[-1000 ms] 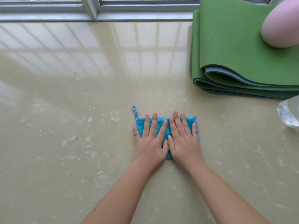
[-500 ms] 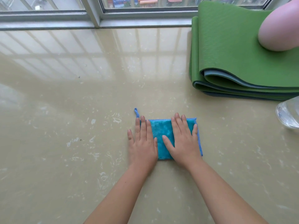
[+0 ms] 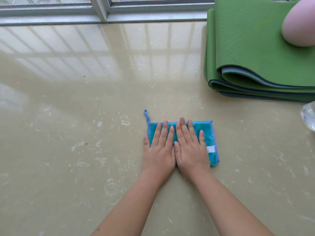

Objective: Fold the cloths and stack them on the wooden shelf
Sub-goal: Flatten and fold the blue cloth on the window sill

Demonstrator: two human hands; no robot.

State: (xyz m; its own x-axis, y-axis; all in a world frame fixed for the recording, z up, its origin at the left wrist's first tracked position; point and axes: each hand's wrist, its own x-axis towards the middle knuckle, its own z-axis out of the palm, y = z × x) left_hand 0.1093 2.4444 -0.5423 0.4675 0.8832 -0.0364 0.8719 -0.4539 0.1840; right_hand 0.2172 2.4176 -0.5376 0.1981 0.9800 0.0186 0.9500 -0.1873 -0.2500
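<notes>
A folded turquoise cloth [image 3: 207,133] with a blue stitched edge lies flat on the glossy beige floor. Its hanging loop sticks out at the far left corner and a small white label shows near its right edge. My left hand [image 3: 159,149] presses flat on the cloth's left half, fingers straight and spread. My right hand [image 3: 190,147] lies flat beside it on the middle of the cloth, the two hands touching. Much of the cloth is hidden under both palms. No wooden shelf is in view.
A folded green mat [image 3: 252,53] lies at the far right, with a pink rounded object [image 3: 300,28] resting on it. A clear glass or plastic object [image 3: 309,116] shows at the right edge. A window frame [image 3: 102,11] runs along the far side.
My hands spread apart over the cloth and have come back together. Both now sit more to the left, uncovering the cloth's right edge and label.
</notes>
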